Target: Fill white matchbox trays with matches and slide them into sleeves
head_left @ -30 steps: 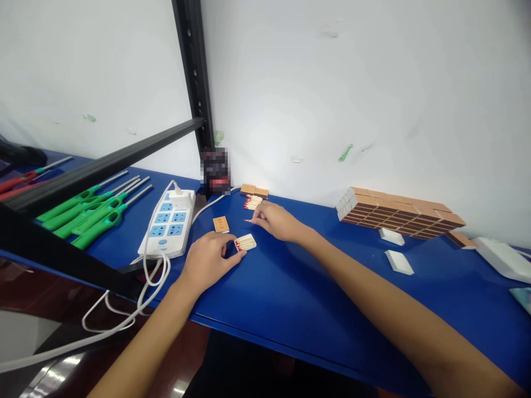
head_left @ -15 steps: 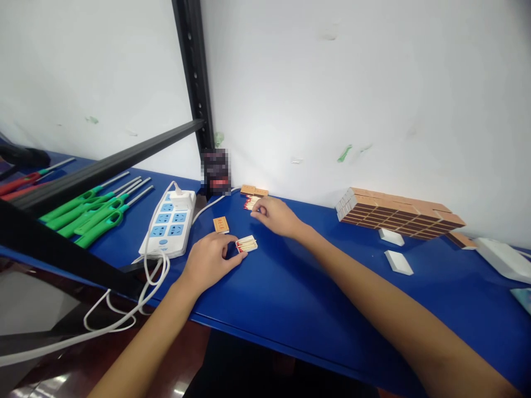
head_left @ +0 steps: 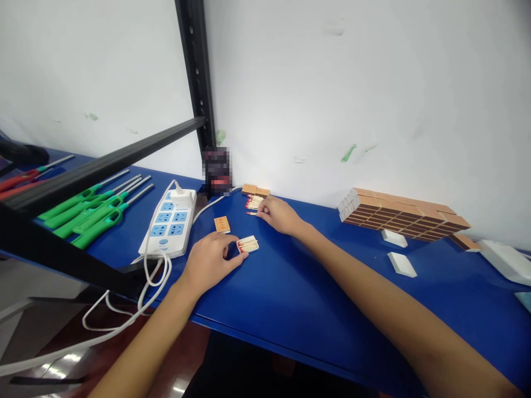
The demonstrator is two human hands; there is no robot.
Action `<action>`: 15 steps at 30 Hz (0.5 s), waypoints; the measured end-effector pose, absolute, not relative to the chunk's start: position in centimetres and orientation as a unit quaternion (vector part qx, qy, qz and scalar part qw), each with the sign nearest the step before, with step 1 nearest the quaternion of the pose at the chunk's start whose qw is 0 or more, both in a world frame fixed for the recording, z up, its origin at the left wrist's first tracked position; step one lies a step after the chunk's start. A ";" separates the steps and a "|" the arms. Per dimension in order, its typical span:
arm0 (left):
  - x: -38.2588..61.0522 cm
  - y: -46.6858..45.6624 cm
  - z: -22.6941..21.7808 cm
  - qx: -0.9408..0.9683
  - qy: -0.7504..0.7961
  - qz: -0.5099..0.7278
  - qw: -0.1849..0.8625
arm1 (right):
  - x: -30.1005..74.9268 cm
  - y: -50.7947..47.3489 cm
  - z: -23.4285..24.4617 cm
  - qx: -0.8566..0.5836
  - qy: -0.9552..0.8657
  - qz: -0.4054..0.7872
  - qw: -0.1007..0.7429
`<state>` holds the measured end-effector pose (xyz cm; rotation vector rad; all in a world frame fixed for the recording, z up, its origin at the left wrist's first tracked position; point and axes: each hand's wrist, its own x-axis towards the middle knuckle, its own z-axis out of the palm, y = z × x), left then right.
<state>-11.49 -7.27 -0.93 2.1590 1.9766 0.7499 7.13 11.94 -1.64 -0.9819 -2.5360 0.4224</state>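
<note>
My left hand (head_left: pixel 211 257) rests on the blue tabletop, its thumb and finger gripping the end of a white matchbox tray (head_left: pixel 254 247). Red-headed matches lie in that tray. Farther back, my right hand (head_left: pixel 279 214) pinches a single match (head_left: pixel 251 213) low over the table, its red head pointing left. Just behind those fingertips is a small pile of matches (head_left: pixel 254 202), partly hidden by the hand. An orange matchbox sleeve (head_left: pixel 222 224) lies beyond my left hand.
Two matchboxes (head_left: pixel 249 189) lie against the wall. A white power strip (head_left: pixel 182 221) with looping cables and green gas lighters (head_left: pixel 97 213) are on the left, by a black shelf frame (head_left: pixel 194 72). To the right are stacked matchboxes (head_left: pixel 402 215) and white trays (head_left: pixel 401 264).
A match now shows between my right fingertips, pulled slightly toward me from the pile. My left hand and the tray have stayed in place. The view has shifted slightly.
</note>
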 end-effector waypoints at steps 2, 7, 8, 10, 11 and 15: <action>-11.5 -7.3 -0.9 0.713 0.653 0.248 0.060 | 7.3 11.8 -1.5 -0.345 -0.906 0.154 0.190; -11.5 -7.2 -1.0 0.710 0.656 0.248 0.058 | 7.6 11.3 -1.1 -0.342 -0.908 0.164 0.180; -11.5 -7.2 -1.0 0.710 0.657 0.248 0.058 | 7.7 11.2 -1.1 -0.342 -0.907 0.168 0.179; -11.5 -7.2 -0.9 0.710 0.656 0.249 0.059 | 7.8 11.1 -1.0 -0.339 -0.908 0.172 0.178; -11.5 -7.2 -0.9 0.710 0.656 0.249 0.060 | 7.9 11.0 -1.0 -0.336 -0.909 0.173 0.178; -11.4 -7.2 -0.9 0.710 0.656 0.249 0.058 | 8.0 11.0 -0.8 -0.329 -0.912 0.170 0.175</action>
